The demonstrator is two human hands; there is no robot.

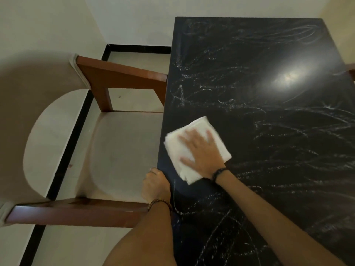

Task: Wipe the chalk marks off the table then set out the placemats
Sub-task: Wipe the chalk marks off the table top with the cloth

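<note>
A black table (259, 116) fills the right side, scribbled over with white chalk marks (211, 89). A folded white cloth (184, 148) lies flat near the table's left edge. My right hand (201, 152) presses on the cloth with straight, spread fingers. My left hand (155, 184) grips the table's left edge just below the cloth, fingers curled under the rim. No placemats are in view.
A wooden armchair (119, 77) with a beige seat (124, 150) stands tucked against the table's left side. Pale floor tiles with black border strips (69, 143) lie beyond it. A ceiling light reflects on the tabletop at upper right.
</note>
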